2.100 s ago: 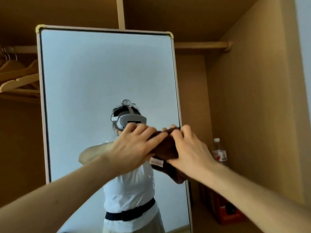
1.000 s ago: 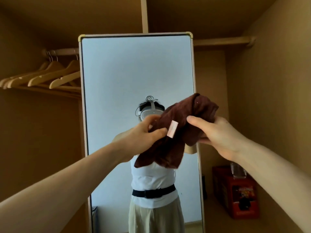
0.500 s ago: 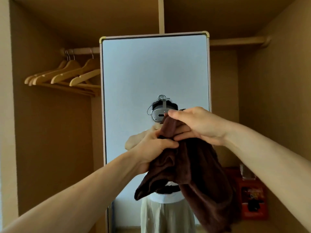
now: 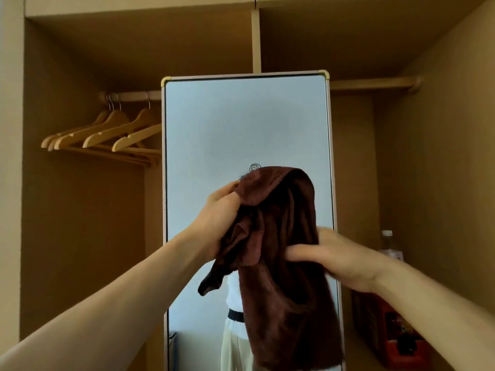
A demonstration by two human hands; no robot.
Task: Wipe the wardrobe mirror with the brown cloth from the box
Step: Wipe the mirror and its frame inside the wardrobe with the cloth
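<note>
The tall wardrobe mirror stands upright in the middle of the open wardrobe, with a thin pale frame. In front of its lower half hangs the brown cloth, unfolded and drooping long. My left hand grips the cloth's upper left part, fingers curled into the fabric. My right hand holds the cloth's right side lower down, thumb across the front; it is slightly blurred. The cloth hides my reflection's head and chest. I cannot tell whether the cloth touches the glass.
Several wooden hangers hang on a rail left of the mirror. A red box sits on the wardrobe floor at the lower right, with a clear plastic bottle behind it. Wooden wardrobe walls close in both sides.
The cloth has opened out and hangs longer. My right hand dropped from the cloth's top to its right side; my left hand rose with the upper edge. The view has tilted upward.
</note>
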